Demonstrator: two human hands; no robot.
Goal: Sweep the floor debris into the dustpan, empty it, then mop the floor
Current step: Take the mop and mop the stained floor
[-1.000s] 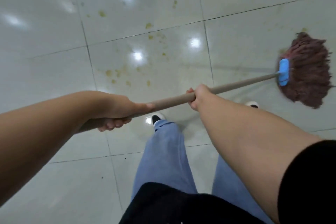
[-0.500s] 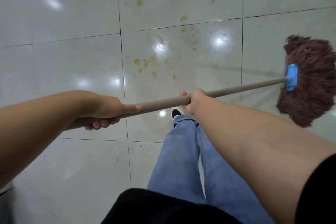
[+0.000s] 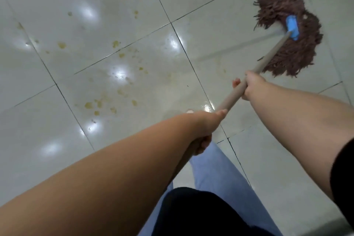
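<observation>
A brown string mop head (image 3: 293, 44) with a blue clamp (image 3: 292, 27) lies spread on the white tiled floor (image 3: 47, 159) at the upper right. Its tan wooden handle (image 3: 231, 99) slants down-left from the clamp toward me. My right hand (image 3: 252, 85) grips the handle partway down, close to the mop head. My left hand (image 3: 203, 130) grips the handle lower, near its end, which my forearm hides. Yellowish-brown stains (image 3: 99, 106) dot the tiles left of the handle and farther up toward the top edge.
Dark grout lines cross the glossy tiles, which reflect ceiling lights. My legs in blue jeans (image 3: 216, 174) and a black top (image 3: 191, 214) fill the bottom centre. Wet streaks show on the tile beside the mop head.
The mop handle has swung from nearly level to steeply slanted, with the mop head now farther up and away. My view has rotated, and my left hand sits closer under the right.
</observation>
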